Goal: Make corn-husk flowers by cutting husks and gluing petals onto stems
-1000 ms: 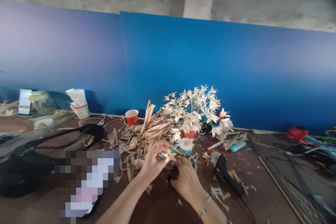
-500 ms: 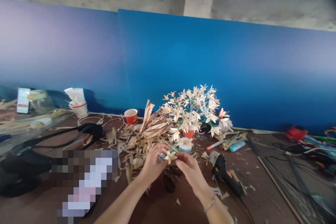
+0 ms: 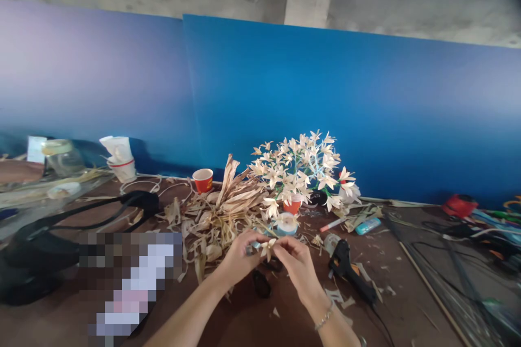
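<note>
Partly visible, pale flower (image 3: pixel 267 251) between left hand (image 3: pixel 241 256) and right hand (image 3: pixel 296 264).

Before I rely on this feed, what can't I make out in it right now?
- Small flower's stem: head view, hidden by the left hand and right hand.
- Black-handled tool's far end: head view, hidden by the hands.
- Glue gun cord's far end: head view, cut off by the bottom edge.
- Device screen: head view, pixelated.
</note>
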